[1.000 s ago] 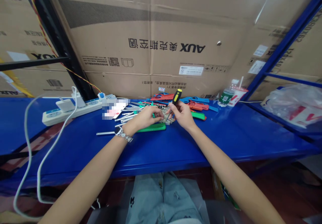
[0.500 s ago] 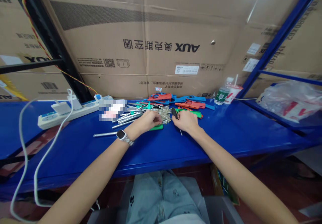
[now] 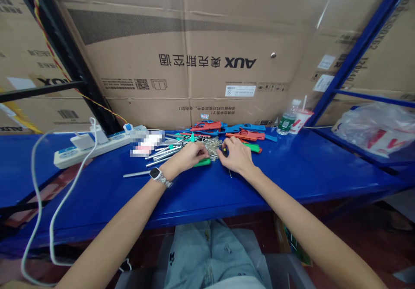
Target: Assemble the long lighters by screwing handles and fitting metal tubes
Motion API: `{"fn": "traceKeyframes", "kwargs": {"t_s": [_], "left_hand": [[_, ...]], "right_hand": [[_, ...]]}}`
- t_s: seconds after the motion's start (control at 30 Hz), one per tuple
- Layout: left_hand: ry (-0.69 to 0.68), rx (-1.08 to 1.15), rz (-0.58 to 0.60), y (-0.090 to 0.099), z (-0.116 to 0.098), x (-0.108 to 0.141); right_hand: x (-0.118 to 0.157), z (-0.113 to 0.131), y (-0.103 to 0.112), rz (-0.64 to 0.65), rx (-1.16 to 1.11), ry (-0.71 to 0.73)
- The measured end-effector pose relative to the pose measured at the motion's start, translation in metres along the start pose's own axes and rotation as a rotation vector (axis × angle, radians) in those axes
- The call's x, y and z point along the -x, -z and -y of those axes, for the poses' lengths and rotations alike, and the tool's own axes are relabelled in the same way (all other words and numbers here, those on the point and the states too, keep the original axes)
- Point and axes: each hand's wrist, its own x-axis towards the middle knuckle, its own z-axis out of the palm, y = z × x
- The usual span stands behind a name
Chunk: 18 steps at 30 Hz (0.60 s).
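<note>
My left hand (image 3: 194, 152) is closed, thumb and fingers pinched over the near edge of the pile. Just under it a green plastic piece (image 3: 204, 162) sticks out; its other end is hidden by the hand. My right hand (image 3: 238, 154) is closed round the dark handle of a small screwdriver (image 3: 225, 151), whose thin metal shaft points down toward the table. Between the hands lies a heap of small brassy metal pieces (image 3: 212, 146). Silvery metal rods (image 3: 162, 152) lie left of the heap. Another green plastic piece (image 3: 254, 147) with an orange end lies beyond my right hand.
Red plastic pieces (image 3: 248, 134) and blue ones (image 3: 238, 128) lie along the back. At right stand a water bottle (image 3: 285, 123) and a cup with a straw (image 3: 301, 120). A white power strip (image 3: 97, 144) with cables is at left. Large cardboard (image 3: 207, 33) closes the back.
My right hand has turned and shifted slightly left with the screwdriver, and its handle is now more hidden by the fingers. My left hand stays nearly where it was.
</note>
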Motion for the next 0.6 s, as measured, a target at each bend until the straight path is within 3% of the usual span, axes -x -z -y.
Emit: {"fn": "traceKeyframes", "kwargs": {"t_s": [0.1,0.17,0.43,0.6], "left_hand": [[0.024,0.031,-0.071,0.006,-0.003,0.000],[0.040,0.061,-0.093,0.009,-0.004,0.000],[0.017,0.114,-0.143,0.012,-0.011,-0.006],[0.056,0.203,-0.191,0.010,-0.023,-0.006]], "right_hand": [[-0.001,0.004,-0.004,0.058,-0.176,0.232],[-0.003,0.005,-0.008,0.117,-0.256,0.299],[-0.009,0.005,-0.007,0.136,-0.427,0.247],[-0.003,0.006,-0.006,0.083,-0.579,0.223]]}}
